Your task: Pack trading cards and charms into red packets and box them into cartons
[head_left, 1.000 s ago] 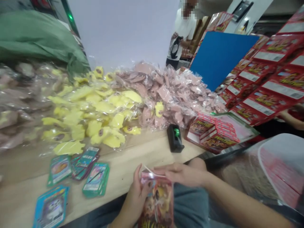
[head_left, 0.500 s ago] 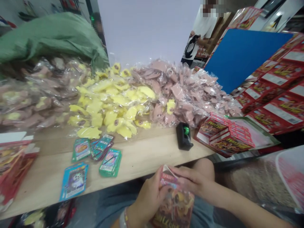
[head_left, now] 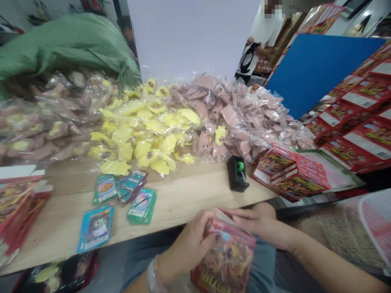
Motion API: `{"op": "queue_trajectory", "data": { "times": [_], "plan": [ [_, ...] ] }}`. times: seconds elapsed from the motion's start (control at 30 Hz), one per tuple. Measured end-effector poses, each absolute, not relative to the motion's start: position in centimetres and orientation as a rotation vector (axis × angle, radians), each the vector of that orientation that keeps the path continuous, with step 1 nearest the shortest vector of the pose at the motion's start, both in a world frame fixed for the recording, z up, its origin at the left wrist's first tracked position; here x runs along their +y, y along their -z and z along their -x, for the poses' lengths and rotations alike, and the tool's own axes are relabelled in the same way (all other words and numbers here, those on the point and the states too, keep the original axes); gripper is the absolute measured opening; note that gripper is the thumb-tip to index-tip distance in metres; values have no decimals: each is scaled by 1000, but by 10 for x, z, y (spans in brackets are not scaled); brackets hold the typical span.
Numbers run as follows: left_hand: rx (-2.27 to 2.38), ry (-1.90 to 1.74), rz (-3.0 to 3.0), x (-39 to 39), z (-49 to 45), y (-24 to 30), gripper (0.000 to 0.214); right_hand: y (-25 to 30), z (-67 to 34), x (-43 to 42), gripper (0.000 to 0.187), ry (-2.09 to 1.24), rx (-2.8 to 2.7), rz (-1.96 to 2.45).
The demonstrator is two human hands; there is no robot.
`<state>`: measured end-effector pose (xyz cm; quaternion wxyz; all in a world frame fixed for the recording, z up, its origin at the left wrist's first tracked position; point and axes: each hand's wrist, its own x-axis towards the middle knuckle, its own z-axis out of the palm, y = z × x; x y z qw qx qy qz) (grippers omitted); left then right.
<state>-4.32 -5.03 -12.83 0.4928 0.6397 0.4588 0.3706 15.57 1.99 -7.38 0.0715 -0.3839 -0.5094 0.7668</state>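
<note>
While both hands [head_left: 194,245] clamp the red box [head_left: 227,262], white-flapped cartons [head_left: 18,209] (unseen 1 s ago) show at far left.

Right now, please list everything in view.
Table: one, beige, centre
Bagged pieces: many, yellow and pink, table
Card piles: four, mostly green, table left
Tape dispenser: one, black, table right
Boxes: several, red, beside dispenser
Cartons: many, red, both sides
Sack: one, green, back left
Panel: one, pale, back
Board: one, blue, back right
Bin: one, translucent, right
Co-worker: one, white shirt, back right
Held box: one, red, front
Left fingers, right fingers: two hands, on box
</note>
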Motion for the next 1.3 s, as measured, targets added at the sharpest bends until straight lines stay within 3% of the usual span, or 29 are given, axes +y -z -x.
{"op": "queue_trajectory", "data": {
  "times": [0.1, 0.23, 0.33, 0.47, 0.7, 0.87, 1.1, 1.3],
  "plan": [
    [1089, -881, -1342, -45, 46, 128, 32, 79, -149, 15, 42, -2220, -1697, 1055],
    [990, -928, -1064, -46, 45, 137, 44, 83, -139, 7, 40, -1847, -1981, 1126],
    [862, -901, -1060, -46, 47, 134, 37, 83, -135, 7, 36, -1893, -1877, 1167],
    [863, -856, -1091, -44, 51, 126, 43, 77, -132, 14, 35, -1985, -1812, 1175],
    [855, -825, -1167, -45, 56, 128, 50, 55, -124, 16, 33, -1759, -2305, 967],
    [954, -822, -1370, -40, 64, 124, 77, 58, -121, 3, 35, -1579, -2462, 967],
    [906, -714, -1631, -25, 67, 113, 46, 86, -146, -5, 21, -1742, -1583, 1350],
    [819, -601, -1729, -20, 60, 114, 34, 82, -143, -15, 20, -1476, -1862, 1226]
  ]
}}
